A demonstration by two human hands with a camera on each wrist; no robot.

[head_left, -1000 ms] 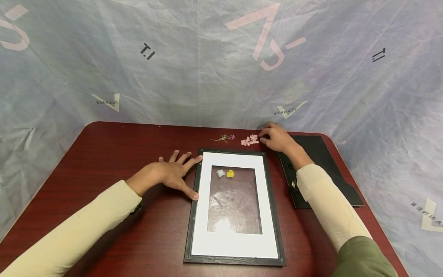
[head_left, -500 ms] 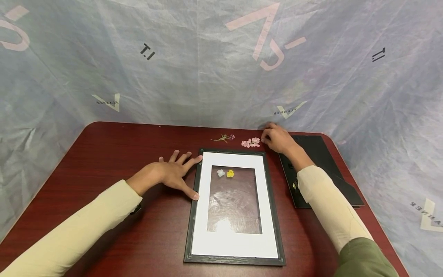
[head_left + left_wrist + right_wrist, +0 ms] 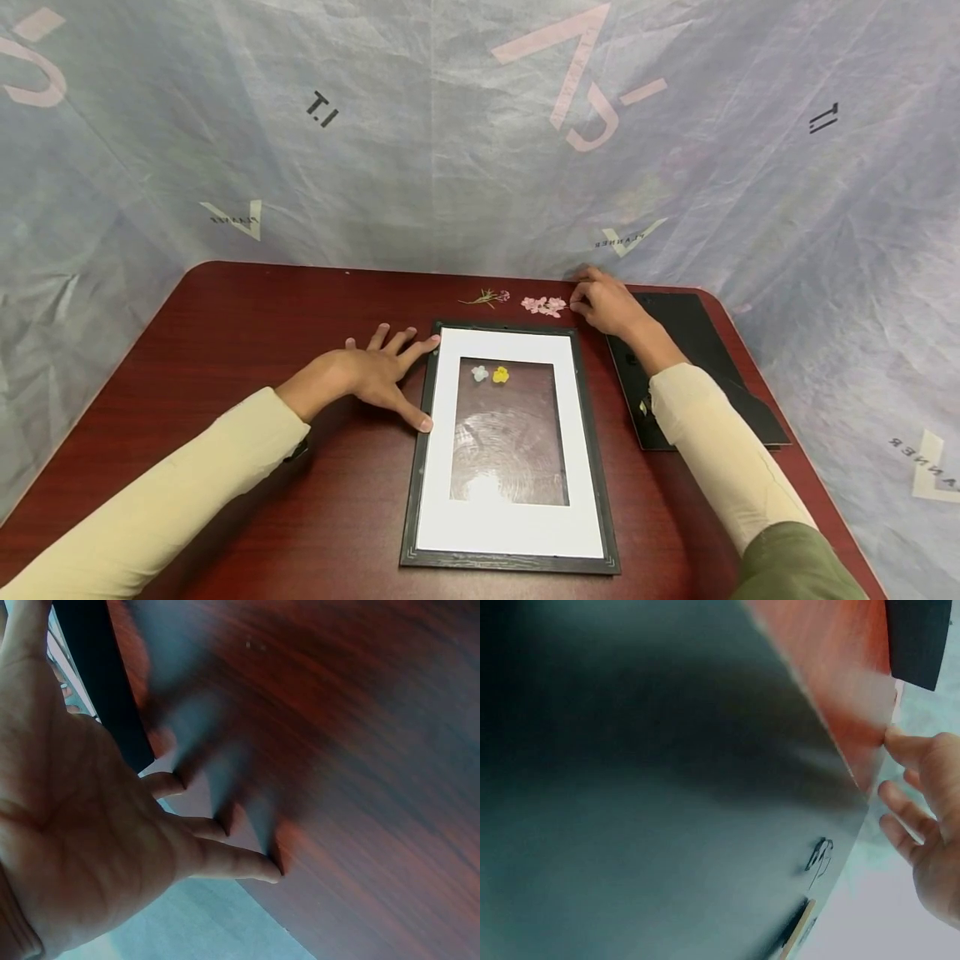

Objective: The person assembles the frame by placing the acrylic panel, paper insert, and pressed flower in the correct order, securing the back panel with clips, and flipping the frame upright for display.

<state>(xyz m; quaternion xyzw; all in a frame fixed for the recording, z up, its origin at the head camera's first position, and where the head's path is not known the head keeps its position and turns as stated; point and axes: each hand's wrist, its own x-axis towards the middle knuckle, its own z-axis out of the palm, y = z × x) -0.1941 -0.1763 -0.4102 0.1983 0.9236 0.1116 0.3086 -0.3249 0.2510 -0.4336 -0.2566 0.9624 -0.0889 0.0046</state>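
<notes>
A black picture frame (image 3: 608,533) with a white mat (image 3: 510,531) lies flat on the table. Within its glass window sit a pale white flower (image 3: 480,374) and a yellow flower (image 3: 500,375). My left hand (image 3: 369,377) is spread out, thumb and index fingertip on the frame's left edge; other fingertips press the tabletop in the left wrist view. At the back of the table, my right hand (image 3: 606,303) pinches the right end of a pink flower cluster (image 3: 543,306) between thumb and finger. A purple-tipped sprig (image 3: 487,297) lies just left of that cluster.
Black backing boards (image 3: 678,317) lie on the right side of the dark red table (image 3: 225,333), partly under my right forearm. Their metal clip (image 3: 821,855) shows in the right wrist view. A printed grey sheet (image 3: 427,167) hangs behind the table.
My right hand has shifted slightly right, and the right end of the pink flower cluster has moved with it. My left hand, the frame and the other flowers stay in place.
</notes>
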